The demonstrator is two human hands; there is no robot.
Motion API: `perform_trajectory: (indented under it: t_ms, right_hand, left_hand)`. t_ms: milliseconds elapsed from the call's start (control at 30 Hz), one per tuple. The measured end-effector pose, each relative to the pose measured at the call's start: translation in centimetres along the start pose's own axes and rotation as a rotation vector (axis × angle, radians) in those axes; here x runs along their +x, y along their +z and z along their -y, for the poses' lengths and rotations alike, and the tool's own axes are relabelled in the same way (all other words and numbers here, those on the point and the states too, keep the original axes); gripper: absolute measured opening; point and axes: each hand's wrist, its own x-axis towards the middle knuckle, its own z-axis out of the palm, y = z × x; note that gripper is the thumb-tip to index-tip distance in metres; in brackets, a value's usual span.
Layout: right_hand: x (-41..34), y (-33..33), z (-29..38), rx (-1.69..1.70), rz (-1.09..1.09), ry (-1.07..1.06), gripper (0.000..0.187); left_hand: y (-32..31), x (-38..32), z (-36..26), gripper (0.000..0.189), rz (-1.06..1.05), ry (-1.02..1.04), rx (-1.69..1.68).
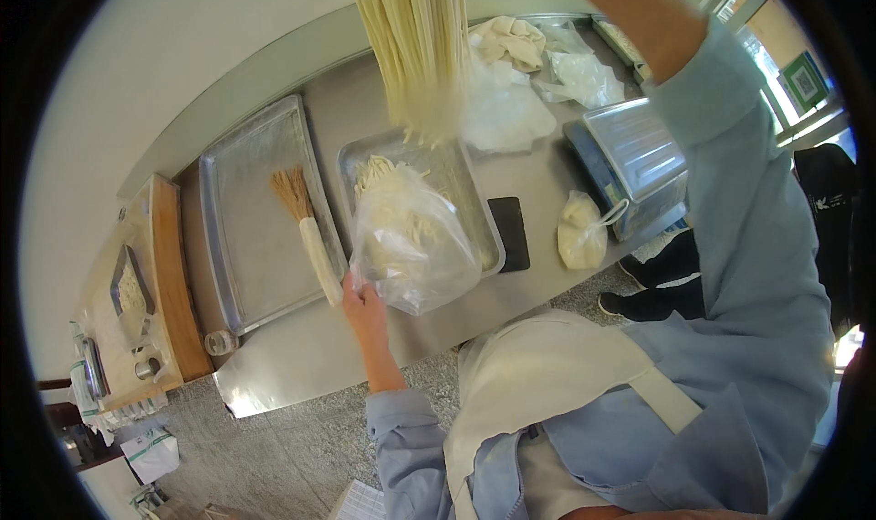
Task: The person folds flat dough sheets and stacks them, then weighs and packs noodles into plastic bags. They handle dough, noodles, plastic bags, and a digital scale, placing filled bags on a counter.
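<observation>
A long bundle of pale noodles [414,48] hangs down from the top edge, its lower ends over a metal tray [482,226]. My right arm reaches up past the top of the picture; my right hand is out of view, so its hold is hidden. My left hand [363,301] grips the edge of a clear plastic bag [417,253], which lies over the tray's near part. Noodles show in and behind the bag. Beside my left hand lies the pale handle of a straw brush [293,191], resting across the larger tray's rim.
The larger metal tray [253,226] lies left. Right are a black flat object [510,234], a tied bag [582,232], a scale with a clear cover [633,147] and plastic bags [510,113]. A glass jar [221,343] stands lower left. A person's dark-clad legs [660,301] show beyond the table.
</observation>
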Motion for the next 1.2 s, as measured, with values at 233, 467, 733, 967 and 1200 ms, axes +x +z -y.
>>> perform_trajectory:
  t_ms: [233,467,733,967,1200]
  right_hand:
    - [1.2,1.0,4.7,0.03,-0.093,-0.015,0.029]
    - [-3.0,6.4,-0.4,0.06,0.026,0.155,0.023]
    - [-11.0,17.8,-8.8,-0.077,0.113,0.053,0.027]
    - [-13.3,20.2,-14.4,-0.136,0.059,0.093,0.024]
    - [-13.9,18.2,-15.8,-0.178,-0.016,0.117,0.024]
  left_hand:
    - [0.2,0.3,0.6,0.037,0.021,-0.071,-0.112]
    - [0.2,1.1,0.3,0.032,-0.023,-0.192,-0.217]
    - [-0.9,2.4,1.3,0.019,-0.077,-0.275,-0.204]
    - [-0.9,0.6,-2.4,0.026,0.003,-0.182,-0.287]
    - [0.1,-2.8,-5.3,0.031,0.195,-0.291,-0.871]
